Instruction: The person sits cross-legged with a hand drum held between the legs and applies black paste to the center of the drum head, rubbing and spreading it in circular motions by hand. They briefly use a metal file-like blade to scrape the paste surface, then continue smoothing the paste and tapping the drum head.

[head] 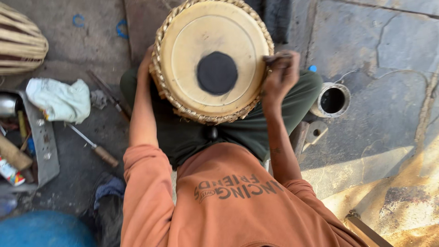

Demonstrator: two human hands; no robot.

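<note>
A round hand drum [212,59] with a cream skin, a black centre spot and a braided rim rests on my lap. My left hand [147,61] lies against the drum's left side, mostly hidden behind the rim. At the drum's right edge, my right hand [281,73] is closed around a small dark object pressed to the rim; motion blur hides what it is.
A small tin [332,99] with dark contents stands on the stone floor at right. At left lie a white cloth [59,99], a wooden-handled tool [93,147], a metal tray [43,146] with odds and ends, and another drum body [18,41].
</note>
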